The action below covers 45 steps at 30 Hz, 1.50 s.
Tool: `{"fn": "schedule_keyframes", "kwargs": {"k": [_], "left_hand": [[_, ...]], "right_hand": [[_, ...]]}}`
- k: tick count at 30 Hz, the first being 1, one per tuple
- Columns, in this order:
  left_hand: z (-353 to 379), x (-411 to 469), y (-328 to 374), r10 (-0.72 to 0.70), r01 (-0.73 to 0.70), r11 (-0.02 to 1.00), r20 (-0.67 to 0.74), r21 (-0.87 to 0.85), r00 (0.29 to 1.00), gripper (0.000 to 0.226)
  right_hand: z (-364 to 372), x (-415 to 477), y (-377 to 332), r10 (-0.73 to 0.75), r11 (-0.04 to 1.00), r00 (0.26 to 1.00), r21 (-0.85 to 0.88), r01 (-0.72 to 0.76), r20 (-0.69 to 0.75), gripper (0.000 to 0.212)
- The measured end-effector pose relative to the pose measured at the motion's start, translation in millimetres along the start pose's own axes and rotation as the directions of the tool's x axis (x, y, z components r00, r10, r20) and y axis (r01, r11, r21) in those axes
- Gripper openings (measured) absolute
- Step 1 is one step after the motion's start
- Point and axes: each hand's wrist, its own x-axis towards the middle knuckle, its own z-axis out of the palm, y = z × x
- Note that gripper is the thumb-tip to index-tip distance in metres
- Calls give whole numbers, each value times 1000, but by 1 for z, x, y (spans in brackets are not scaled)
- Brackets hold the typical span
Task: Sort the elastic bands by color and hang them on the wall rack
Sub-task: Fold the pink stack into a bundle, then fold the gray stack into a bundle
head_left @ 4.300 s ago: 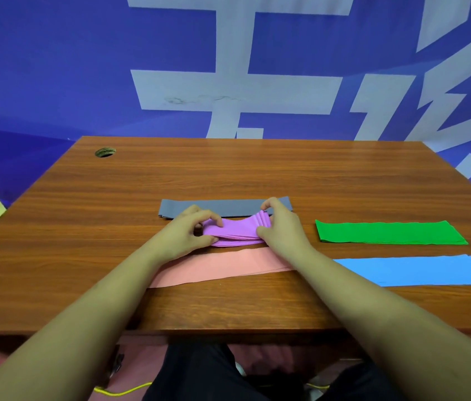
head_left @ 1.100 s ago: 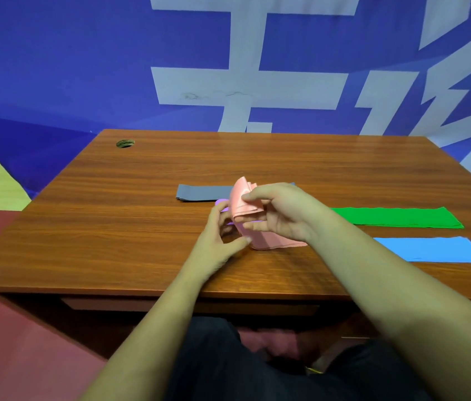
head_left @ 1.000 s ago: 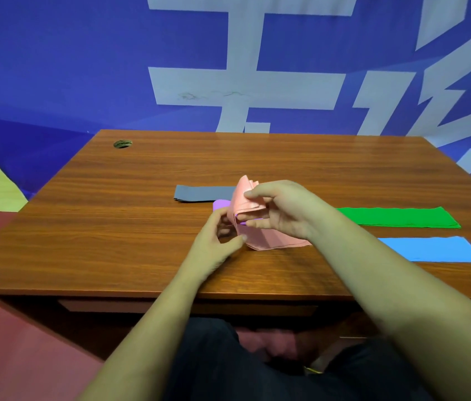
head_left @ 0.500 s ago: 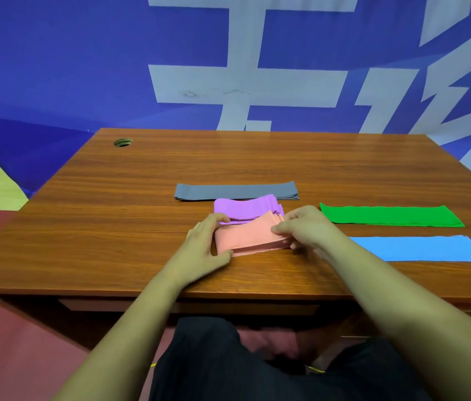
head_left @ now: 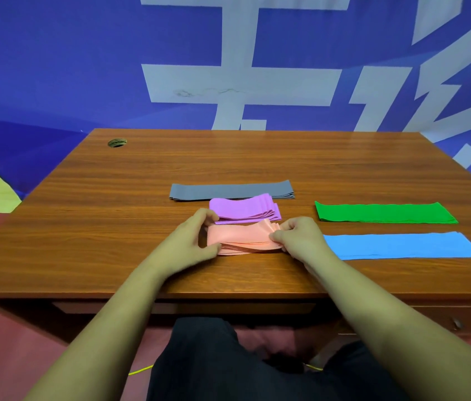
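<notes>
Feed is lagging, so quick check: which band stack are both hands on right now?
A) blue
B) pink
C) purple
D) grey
B: the left hand and right hand grip opposite ends of the folded pink stack, nearer than the purple stack.

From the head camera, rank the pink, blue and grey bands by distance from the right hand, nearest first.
1. pink bands: pinched by the right hand, at its left.
2. blue bands: flat, just to its right.
3. grey bands: far side, beyond the purple bands.
</notes>
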Motion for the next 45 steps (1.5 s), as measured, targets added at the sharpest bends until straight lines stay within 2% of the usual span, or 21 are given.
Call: {"fn": "schedule_keyframes", "kwargs": {"k": [7,10,13,17,21,25,29,35,39,42,45], "left_hand": [[-18,-4,-14,18,-30,992,94,124,995,44],[-7,-11,-23,58,-65,990,53,125,997,40],[-2,-15,-30,82,-79,986,-12,144,997,34],[1,-16,-31,107,-98,980,-43,171,993,32],[2,-17,-32,112,-101,976,-47,193,993,30],[-4,-16,-32,103,-102,976,6,194,995,32],[-8,-17,-33,78,-86,976,45,201,996,35],[-7,-18,-35,87,-87,977,8,196,996,33],[-9,-21,-33,95,-90,981,-19,174,995,32],[-22,-13,-29,52,-49,999,-159,22,986,21],[-35,11,-31,-19,39,998,-334,54,943,10]], "right_hand": [[11,-7,-3,-89,995,995,-38,88,-38,13],[15,-8,1,-168,978,983,-136,156,-75,4],[19,-9,11,-269,944,958,-227,240,-105,23],[22,-7,25,-487,822,869,-380,424,-83,33],[19,-3,33,-644,672,765,-463,578,19,22],[6,5,29,-655,560,695,-427,710,297,36],[-2,12,26,-626,530,678,-428,732,385,33],[1,14,31,-655,567,677,-374,734,336,24],[-5,5,29,-648,516,661,-420,746,379,30],[-11,5,6,-712,493,630,-419,763,311,31],[-9,21,-30,-732,513,642,-436,740,227,32]]}}
